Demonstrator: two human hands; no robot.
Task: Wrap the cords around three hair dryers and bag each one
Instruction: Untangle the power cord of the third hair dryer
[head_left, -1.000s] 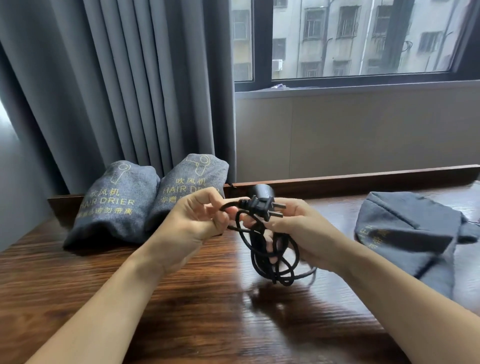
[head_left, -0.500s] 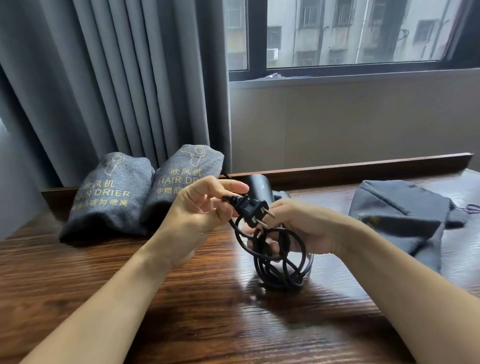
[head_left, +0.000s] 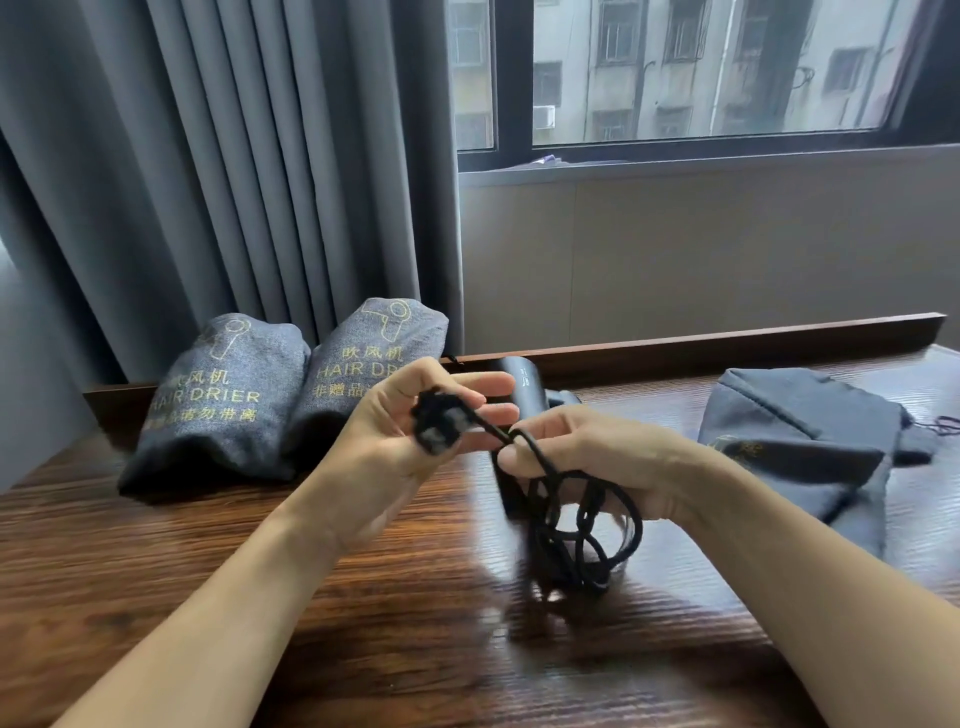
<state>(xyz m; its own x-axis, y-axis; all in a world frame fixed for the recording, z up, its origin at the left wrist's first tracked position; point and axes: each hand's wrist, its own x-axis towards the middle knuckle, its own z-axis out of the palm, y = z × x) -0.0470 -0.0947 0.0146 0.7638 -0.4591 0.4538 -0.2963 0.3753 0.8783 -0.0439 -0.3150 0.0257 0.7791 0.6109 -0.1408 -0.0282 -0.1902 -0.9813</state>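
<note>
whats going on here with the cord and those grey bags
A person is winding the cord of a black hair dryer at a wooden table. The left hand holds the plug, blurred; the right hand holds the dryer with the cord loops. Two filled grey bags lean by the curtain. A third bag lies flat on the right.
</note>
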